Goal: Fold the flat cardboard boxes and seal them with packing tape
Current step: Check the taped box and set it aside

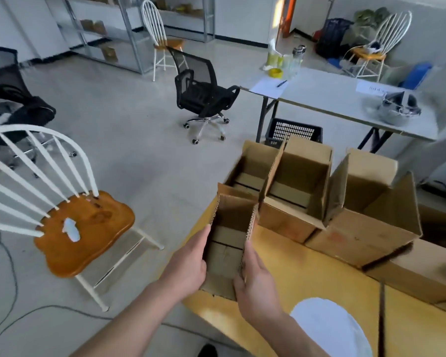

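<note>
A small brown cardboard box [228, 240] stands open-topped at the near left edge of the yellow table [294, 274], its flaps upright. My left hand [188, 266] grips its left wall with the thumb over the rim. My right hand [255, 282] grips the right wall and flap the same way. Behind it stand three more folded boxes with open tops: one at the back left [247, 166], one in the middle [294, 199] and a larger one on the right [366, 228]. No packing tape shows.
Flat cardboard [422, 269] lies at the table's right. A white patch [327, 328] covers part of the near table. A wooden-seat chair [83, 233] stands left, a black office chair [204, 94] farther back, a grey folding table [332, 96] and black crate [294, 130] behind.
</note>
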